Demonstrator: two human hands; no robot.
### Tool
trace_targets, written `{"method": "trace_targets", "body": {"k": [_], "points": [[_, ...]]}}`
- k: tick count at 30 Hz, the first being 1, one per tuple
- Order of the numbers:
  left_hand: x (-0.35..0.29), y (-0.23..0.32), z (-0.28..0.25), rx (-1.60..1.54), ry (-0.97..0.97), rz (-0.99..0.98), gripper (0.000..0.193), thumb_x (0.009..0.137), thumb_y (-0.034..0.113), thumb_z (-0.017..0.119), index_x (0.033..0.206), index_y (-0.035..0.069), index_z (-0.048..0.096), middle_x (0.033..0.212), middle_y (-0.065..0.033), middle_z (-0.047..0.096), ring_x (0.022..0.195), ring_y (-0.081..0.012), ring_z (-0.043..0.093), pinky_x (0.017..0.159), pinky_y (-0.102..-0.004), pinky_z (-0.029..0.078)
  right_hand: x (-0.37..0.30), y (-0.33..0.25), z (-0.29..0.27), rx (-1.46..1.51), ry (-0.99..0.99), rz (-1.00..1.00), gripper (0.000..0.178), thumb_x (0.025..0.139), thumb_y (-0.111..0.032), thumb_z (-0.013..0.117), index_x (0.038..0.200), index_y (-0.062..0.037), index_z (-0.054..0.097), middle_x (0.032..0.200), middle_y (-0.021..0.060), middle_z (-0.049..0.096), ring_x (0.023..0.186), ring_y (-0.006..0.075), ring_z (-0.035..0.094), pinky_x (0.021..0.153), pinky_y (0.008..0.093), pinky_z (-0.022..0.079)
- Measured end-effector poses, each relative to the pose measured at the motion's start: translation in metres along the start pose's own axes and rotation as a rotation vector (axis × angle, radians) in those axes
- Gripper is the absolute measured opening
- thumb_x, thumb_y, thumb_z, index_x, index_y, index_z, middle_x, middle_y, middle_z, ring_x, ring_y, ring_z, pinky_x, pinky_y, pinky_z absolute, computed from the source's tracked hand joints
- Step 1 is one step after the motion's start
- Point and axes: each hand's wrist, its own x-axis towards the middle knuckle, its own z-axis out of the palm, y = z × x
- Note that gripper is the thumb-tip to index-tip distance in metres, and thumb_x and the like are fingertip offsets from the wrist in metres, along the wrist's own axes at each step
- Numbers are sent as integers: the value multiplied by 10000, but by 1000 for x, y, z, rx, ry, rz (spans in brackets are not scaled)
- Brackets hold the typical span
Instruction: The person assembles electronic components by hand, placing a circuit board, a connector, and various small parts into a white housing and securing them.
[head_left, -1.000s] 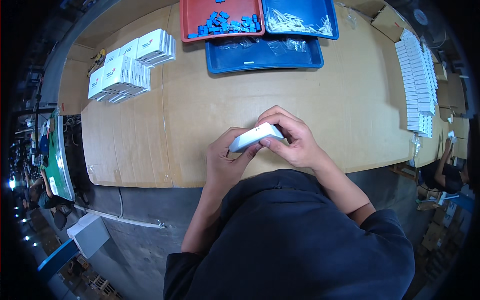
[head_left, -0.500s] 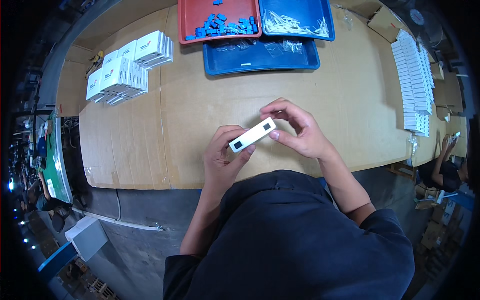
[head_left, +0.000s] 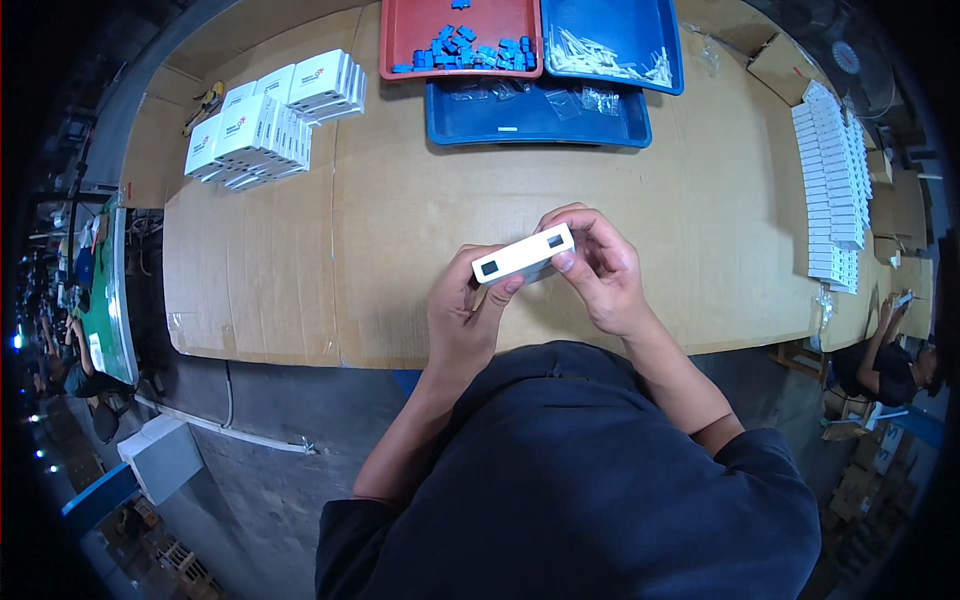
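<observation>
A flat white box with two dark square openings along its narrow side is held up above the cardboard-covered table. My left hand grips its left end, thumb on the near side and fingers behind. At the other end, my right hand has closed on the box too, its thumb pressed near the right opening and its fingers curled round the back. The box slants, its right end farther from me than its left.
White boxes stand grouped at the back left, and tall stacks of white boxes at the right. A red tray of blue pieces, a blue tray of white sticks and another blue tray with clear bags sit at the back.
My right hand has gone from loosely touching the box to gripping its right end. The box has turned closer to level, showing some of its near face. The whole view has shifted slightly.
</observation>
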Motion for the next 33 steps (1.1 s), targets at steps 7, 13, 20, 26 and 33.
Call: {"method": "trace_targets", "body": {"k": [7, 13, 20, 26, 33], "points": [[-3, 2, 14, -122, -96, 30, 474, 1104, 296, 562, 1413, -60, 515, 1320, -138, 621, 1209, -199, 625, 1050, -355, 486, 0, -7, 2, 402, 286, 206, 383, 1093, -181, 562, 1410, 34, 544, 1154, 78, 680, 1024, 129, 667, 893, 311, 570], [-17, -6, 11, -804, -290, -668, 530, 1146, 406, 409, 1448, -22, 490, 1332, -181, 631, 1106, -272, 684, 967, -406, 585, -9, -2, 7, 560, 316, 198, 383, 1108, -233, 531, 1392, 22, 565, 1147, 91, 690, 1060, 149, 669, 921, 321, 566], [-39, -15, 9, -1108, -392, -832, 502, 1132, 301, 473, 1539, 14, 406, 1330, -182, 628, 1147, -264, 678, 980, -406, 599, -27, -23, 13, 345, 172, 248, 360, 1113, -236, 528, 1401, -30, 595, 1155, 91, 706, 1066, 126, 672, 898, 291, 562], [-49, -9, 43, -600, -96, -330, 385, 1052, 148, 630, 1403, 26, 526, 1278, -96, 686, 1092, -208, 700, 920, -350, 585, -68, -18, -24, 268, 366, 169, 425, 1080, -220, 582, 1459, -31, 555, 1355, 122, 669, 1290, 199, 622, 1035, 350, 522], [-85, -41, 73, 271, -95, 120, 447, 978, 20, 683, 1396, -27, 532, 1417, -147, 567, 1301, -252, 581, 1017, -384, 535, -141, 7, -11, 85, 304, -48, 656, 1044, -230, 685, 1584, -17, 381, 1419, 117, 616, 1303, 187, 595, 1073, 360, 504]]}}
